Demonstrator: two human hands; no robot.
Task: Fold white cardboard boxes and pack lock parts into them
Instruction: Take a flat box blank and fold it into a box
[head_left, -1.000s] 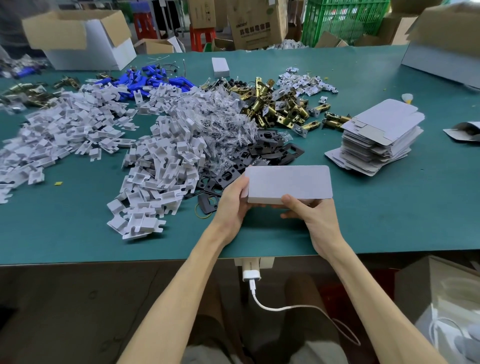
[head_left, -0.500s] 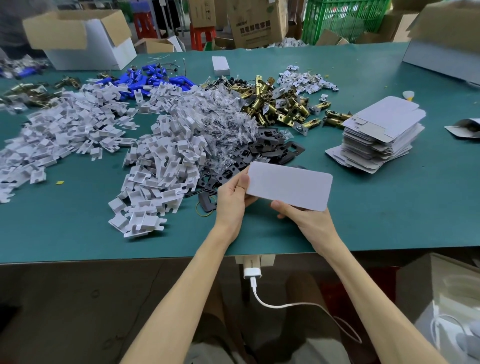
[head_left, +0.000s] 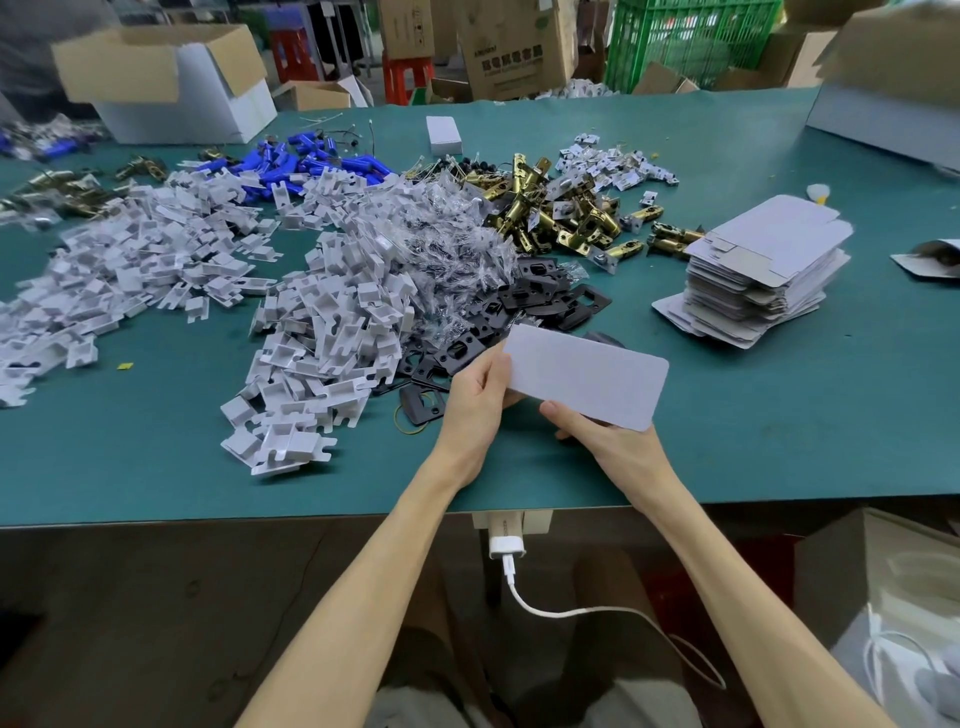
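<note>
I hold the white cardboard box (head_left: 587, 376) tilted, clear of the green table (head_left: 779, 415) and close to the pile of black plates (head_left: 540, 296). My left hand (head_left: 475, 400) grips its left end, thumb on top and fingers curled under. My right hand (head_left: 613, 447) pinches the near long edge with the thumb, its fingers hidden beneath. I cannot tell whether the end flaps are tucked. If one is loose, this tilt could spill parts, and a weak right pinch could let the box twist and drop.
</note>
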